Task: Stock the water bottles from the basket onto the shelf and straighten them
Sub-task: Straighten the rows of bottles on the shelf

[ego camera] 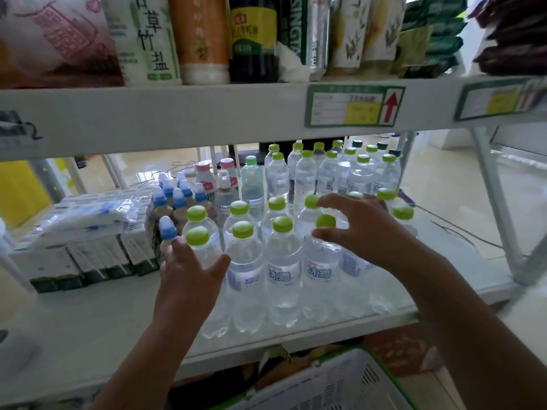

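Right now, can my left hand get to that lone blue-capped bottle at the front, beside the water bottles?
Probably yes. The left hand grips the front-left water bottle, and the blue-capped bottle stands just to its left, with nothing between them. You would have to let go of the water bottle first.

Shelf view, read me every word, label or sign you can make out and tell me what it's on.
"草竹盐": white box, upper shelf.
"SING...", cut off: dark green box.
"水露", roughly: labels of the front water bottles.
Red up arrow: shelf-edge price tag; its print is too blurred.
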The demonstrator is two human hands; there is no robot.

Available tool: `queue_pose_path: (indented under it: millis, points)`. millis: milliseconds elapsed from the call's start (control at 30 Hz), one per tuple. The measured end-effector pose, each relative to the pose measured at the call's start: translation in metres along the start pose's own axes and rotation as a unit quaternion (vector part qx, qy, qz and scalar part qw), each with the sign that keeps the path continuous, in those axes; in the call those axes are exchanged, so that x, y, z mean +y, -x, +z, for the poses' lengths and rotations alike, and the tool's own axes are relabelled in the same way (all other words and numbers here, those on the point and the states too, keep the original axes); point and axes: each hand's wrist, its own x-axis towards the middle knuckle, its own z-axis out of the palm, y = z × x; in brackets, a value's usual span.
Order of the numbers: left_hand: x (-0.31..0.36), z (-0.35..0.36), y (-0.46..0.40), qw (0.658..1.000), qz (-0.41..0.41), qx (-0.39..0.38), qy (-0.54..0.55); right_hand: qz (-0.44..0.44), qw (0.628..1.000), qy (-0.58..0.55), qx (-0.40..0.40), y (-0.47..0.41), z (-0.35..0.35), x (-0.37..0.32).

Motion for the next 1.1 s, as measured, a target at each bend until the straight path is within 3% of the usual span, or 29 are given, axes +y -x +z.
queue_pose_path:
  millis: [167, 400, 567, 800, 900, 1033, 1100]
  points:
    - [0.001, 0.001, 0.001, 1.0, 0.004, 0.012, -0.003, 0.026, 0.998, 0.017, -0.058, 0.01, -0.021, 0.024]
    - [0.005, 0.001, 0.004, 0.999, 0.037, 0.013, 0.001, -0.002, 0.999, -0.028, -0.03, 0.009, -0.013, 0.032]
    - [0.002, 0.0, 0.004, 0.998, 0.052, 0.018, 0.001, -0.011, 0.999, -0.024, -0.042, 0.003, -0.01, 0.036]
    - [0.002, 0.0, 0.003, 0.999, 0.051, 0.013, -0.006, -0.01, 1.0, -0.008, 0.001, 0.016, -0.013, 0.043]
    - [0.004, 0.0, 0.006, 0.998, 0.053, 0.026, -0.034, 0.035, 0.999, 0.023, 0.018, 0.021, -0.034, 0.06]
    - [0.005, -0.002, 0.007, 0.997, 0.044, 0.03, -0.051, 0.101, 0.991, 0.038, -0.074, 0.025, -0.038, 0.083]
    - [0.004, -0.002, 0.007, 0.997, 0.049, 0.025, -0.056, 0.093, 0.994, 0.012, -0.058, 0.028, -0.031, 0.09]
